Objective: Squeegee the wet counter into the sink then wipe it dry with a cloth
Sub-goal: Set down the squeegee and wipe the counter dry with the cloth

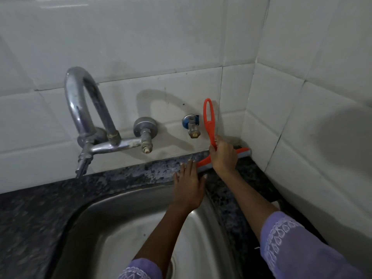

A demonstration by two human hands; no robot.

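Note:
My right hand (223,156) grips the lower handle of an orange squeegee (209,121). Its looped handle points up against the tiled wall. The blade lies on the dark speckled counter (141,174) in the back right corner, slanting from near my left fingertips to the side wall. My left hand (189,186) rests flat, fingers spread, on the back rim of the steel sink (112,228), fingertips touching the counter strip beside the blade's left end. No cloth is in view.
A curved chrome tap (80,109) juts from the tiled back wall above the sink's left side, with a valve (145,129) and a small angle valve (192,125) to its right. White tiled walls meet in a corner at right.

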